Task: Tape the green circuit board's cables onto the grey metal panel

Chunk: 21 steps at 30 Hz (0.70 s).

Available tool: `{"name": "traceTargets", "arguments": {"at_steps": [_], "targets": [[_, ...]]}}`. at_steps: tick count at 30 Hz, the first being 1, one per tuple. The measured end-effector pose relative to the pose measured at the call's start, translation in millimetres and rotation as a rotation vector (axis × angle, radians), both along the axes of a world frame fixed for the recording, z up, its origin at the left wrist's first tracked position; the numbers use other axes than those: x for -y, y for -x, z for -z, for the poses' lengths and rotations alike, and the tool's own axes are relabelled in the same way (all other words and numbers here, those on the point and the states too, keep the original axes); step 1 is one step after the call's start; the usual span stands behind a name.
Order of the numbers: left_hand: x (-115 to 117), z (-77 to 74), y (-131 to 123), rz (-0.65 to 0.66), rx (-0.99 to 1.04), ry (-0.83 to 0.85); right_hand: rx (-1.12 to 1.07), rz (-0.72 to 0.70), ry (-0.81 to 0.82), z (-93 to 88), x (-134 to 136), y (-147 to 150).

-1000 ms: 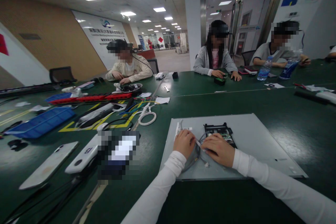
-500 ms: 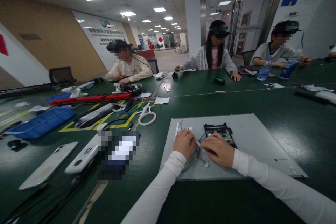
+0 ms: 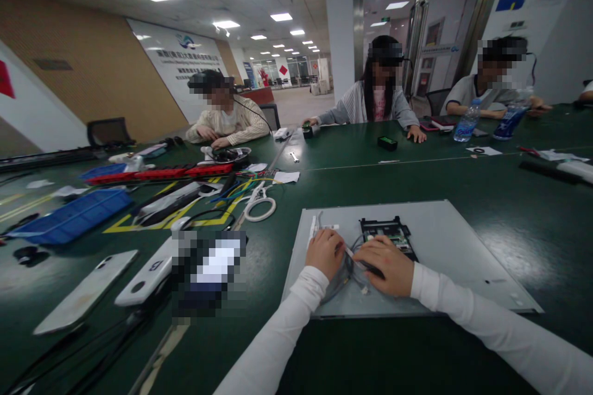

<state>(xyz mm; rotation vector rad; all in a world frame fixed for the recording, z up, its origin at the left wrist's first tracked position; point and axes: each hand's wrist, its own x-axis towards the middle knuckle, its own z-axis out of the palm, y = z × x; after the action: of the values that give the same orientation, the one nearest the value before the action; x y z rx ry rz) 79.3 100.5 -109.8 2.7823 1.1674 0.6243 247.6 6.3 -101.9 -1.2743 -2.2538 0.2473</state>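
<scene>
A flat grey metal panel (image 3: pixel 456 253) lies in front of me on the green table. My left hand (image 3: pixel 325 252) rests on it with fingers curled around a bundle of thin grey cable (image 3: pixel 341 278). A short white piece (image 3: pixel 349 252) at the cable shows between my two hands. Closed over a slim dark object (image 3: pixel 373 270), my right hand (image 3: pixel 388 264) meets the white piece with its fingertips; the grip hides what the object is. A small cable plug (image 3: pixel 365 290) lies on the panel below. Behind my right hand is a black bracket with a circuit board (image 3: pixel 393 234).
On the left are a phone with a lit screen (image 3: pixel 217 265), a white phone (image 3: pixel 88 290), a white device (image 3: pixel 146 274) and a blue tray (image 3: pixel 76 213). A white ring (image 3: pixel 260 209) lies near wires. Three people sit across the table (image 3: pixel 343 182).
My right hand has turned slightly, and more of the dark object shows beneath it. My left hand stays put. Across the table, a person's hand has shifted a small green-and-black item.
</scene>
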Motion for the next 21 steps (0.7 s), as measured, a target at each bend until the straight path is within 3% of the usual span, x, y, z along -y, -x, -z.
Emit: {"name": "traceTargets", "arguments": {"at_steps": [21], "targets": [[0.4, 0.4, 0.1, 0.0, 0.006, 0.008, -0.048, -0.021, -0.044, 5.1, -2.7, -2.1]]}}
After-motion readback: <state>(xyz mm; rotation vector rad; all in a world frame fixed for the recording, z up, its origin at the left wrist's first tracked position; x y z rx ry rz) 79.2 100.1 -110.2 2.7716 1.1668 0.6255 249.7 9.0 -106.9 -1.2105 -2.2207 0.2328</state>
